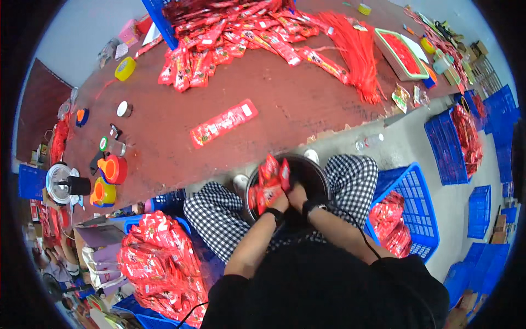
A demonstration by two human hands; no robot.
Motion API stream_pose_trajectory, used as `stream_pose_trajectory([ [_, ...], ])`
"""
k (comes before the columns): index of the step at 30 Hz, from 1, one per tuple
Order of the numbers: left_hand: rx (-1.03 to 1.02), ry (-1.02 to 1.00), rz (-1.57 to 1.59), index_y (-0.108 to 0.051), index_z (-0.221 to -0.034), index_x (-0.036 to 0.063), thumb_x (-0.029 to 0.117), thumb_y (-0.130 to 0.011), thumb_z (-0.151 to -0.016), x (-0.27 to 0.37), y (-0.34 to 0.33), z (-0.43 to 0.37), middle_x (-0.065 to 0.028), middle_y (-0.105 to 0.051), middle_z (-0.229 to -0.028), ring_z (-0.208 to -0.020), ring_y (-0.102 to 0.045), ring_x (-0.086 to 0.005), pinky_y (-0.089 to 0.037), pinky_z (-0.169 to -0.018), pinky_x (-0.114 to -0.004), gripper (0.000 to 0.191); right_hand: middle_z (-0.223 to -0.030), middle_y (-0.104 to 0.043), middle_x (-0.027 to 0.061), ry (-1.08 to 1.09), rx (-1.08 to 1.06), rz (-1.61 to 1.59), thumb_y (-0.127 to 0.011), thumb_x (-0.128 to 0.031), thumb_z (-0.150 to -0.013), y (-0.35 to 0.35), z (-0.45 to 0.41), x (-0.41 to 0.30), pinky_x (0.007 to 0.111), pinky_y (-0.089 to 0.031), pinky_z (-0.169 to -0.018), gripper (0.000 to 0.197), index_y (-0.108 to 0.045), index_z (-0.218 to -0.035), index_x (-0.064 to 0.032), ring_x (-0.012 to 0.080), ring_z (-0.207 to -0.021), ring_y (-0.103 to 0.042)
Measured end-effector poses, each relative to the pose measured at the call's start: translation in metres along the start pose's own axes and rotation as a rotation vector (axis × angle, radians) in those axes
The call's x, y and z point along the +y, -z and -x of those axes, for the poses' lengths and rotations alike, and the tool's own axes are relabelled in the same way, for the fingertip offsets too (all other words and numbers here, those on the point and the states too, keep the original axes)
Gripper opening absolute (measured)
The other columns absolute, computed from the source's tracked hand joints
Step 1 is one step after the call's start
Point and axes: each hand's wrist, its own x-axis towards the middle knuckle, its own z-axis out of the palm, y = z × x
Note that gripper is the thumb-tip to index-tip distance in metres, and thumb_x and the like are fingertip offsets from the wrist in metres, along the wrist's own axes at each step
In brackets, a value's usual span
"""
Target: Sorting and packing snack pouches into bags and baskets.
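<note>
A dark round bucket [321,169] stands between my knees, below the edge of the table. Over its opening, my left hand [280,202] grips several shiny red packets [269,174]. Close beside it, my right hand [297,196] has its fingers at the lower end of an upright packet on the right of the bunch. The fingertips of both hands are partly hidden. More red packets [254,197] show at the bucket's left side. One long flat red packet [224,123] with a white label lies alone on the brown table [164,144].
A heap of red packets [246,37] and red strips [357,57] lie across the table's back. Tape dispensers [115,169], a jar [113,146] and a small fan [59,183] stand left. Filled blue crates [415,205] flank me; a plastic bottle [370,142] lies on the floor.
</note>
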Motion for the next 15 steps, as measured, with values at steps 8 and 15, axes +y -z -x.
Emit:
stream_pose_trajectory([
  [8, -1.464, -0.297, -0.116, -0.058, -0.081, -0.0008, 0.019, -0.049, -0.074, 0.06, 0.148, -0.054, -0.0184, -0.058, -0.077, -0.071, -0.056, -0.0324, -0.045, -0.065, -0.038, 0.023, -0.075, -0.058, 0.0167, 0.234, -0.764, 0.87, -0.048, -0.014, -0.068, 0.131, -0.002, -0.078, 0.041, -0.046, -0.06, 0.019, -0.058, -0.081, -0.004, 0.0335, -0.071, -0.057],
  [15, 0.338, -0.061, -0.192, -0.055, -0.075, -0.0015, 0.021, -0.056, -0.072, -0.055, 0.226, -0.311, -0.0177, -0.055, -0.072, -0.066, -0.054, -0.0314, -0.041, -0.056, -0.042, 0.023, -0.076, -0.055, 0.0187, 0.606, -0.283, 0.279, -0.049, -0.026, -0.075, 0.085, -0.161, -0.2, 0.045, -0.041, -0.062, 0.023, -0.054, -0.081, -0.0041, 0.0348, -0.073, -0.053],
])
